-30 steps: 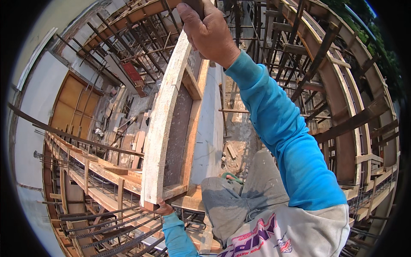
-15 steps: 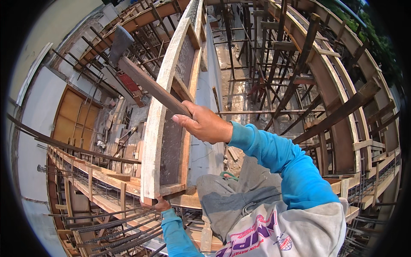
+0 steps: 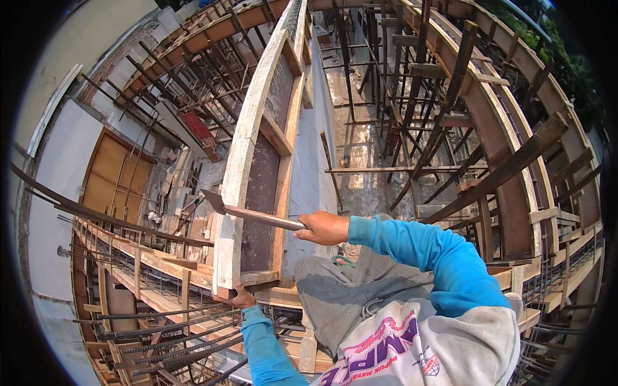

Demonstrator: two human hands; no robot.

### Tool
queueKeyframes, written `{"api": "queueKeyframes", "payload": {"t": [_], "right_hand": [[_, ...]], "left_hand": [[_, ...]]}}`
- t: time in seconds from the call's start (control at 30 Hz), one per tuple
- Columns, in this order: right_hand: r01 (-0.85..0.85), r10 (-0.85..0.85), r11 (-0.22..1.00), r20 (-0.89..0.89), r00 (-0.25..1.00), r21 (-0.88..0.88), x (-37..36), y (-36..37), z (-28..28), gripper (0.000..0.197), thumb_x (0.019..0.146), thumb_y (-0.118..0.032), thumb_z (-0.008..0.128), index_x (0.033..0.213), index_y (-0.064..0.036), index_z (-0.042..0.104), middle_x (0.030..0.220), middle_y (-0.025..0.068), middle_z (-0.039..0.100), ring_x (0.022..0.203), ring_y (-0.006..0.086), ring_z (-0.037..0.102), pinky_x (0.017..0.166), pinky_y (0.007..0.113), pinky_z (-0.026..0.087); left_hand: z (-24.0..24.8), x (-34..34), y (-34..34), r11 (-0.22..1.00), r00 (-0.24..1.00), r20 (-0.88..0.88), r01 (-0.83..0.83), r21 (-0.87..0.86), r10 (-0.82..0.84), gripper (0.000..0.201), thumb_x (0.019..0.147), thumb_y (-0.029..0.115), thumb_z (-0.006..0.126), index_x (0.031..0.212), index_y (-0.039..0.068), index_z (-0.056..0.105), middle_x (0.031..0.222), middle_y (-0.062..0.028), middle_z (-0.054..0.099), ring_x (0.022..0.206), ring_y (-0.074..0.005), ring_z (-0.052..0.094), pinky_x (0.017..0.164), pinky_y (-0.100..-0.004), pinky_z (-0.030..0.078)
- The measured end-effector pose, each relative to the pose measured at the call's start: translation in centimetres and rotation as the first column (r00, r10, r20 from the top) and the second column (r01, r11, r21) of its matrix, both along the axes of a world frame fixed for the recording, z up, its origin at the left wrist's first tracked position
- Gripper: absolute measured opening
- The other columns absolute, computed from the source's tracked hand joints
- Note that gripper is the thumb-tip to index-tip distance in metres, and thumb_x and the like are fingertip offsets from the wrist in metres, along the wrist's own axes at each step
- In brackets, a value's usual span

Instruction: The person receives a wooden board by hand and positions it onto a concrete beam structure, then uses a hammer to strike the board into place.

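My right hand (image 3: pixel 325 228) is closed round the wooden handle of a hammer (image 3: pixel 264 219), held level. Its grey metal head lies at the outer left edge of a wooden formwork panel (image 3: pixel 232 186); I cannot tell whether they touch. This long panel has pale timber edging and cross pieces over a dark board, and stands along a grey wall. My left hand (image 3: pixel 241 298) grips the panel's near bottom end, with its fingers partly hidden underneath.
Ribbed steel bars (image 3: pixel 174 344) jut out at the lower left beside a timber beam form (image 3: pixel 154 260). Dark wooden props (image 3: pixel 444 109) crowd the right side. A large drop to a debris-strewn floor (image 3: pixel 367 141) lies below. An orange-brown door (image 3: pixel 112 177) stands at the left.
My right hand has swung the hammer down, bringing its head from high above the panel to the panel's left edge. My left hand stays at the bottom end with barely any shift.
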State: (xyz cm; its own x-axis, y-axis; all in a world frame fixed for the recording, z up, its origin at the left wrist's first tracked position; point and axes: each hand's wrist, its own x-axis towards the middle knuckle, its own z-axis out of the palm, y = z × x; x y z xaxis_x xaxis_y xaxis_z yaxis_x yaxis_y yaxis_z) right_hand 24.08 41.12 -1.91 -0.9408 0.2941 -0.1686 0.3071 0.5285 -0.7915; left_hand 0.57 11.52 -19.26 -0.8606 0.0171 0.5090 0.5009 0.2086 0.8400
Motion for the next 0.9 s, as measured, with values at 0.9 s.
{"api": "queueKeyframes", "payload": {"t": [0.9], "right_hand": [[0.486,-0.311,0.872,-0.842,0.441,-0.068,-6.9,12.3,14.2,0.031,0.093,-0.027,0.055,0.103,0.0015,0.048,0.070,0.0210,0.059,0.066,0.0348,0.062,0.060,0.041,0.046]], "left_hand": [[-3.4,-1.0,-2.5,0.990,0.991,-0.117,-0.083,-0.111,0.070,0.097,0.075,0.062,0.067,0.134,-0.002,0.024,0.123,-0.0220,0.036,0.109,-0.0341,0.044,0.091,-0.0500,0.038]]}}
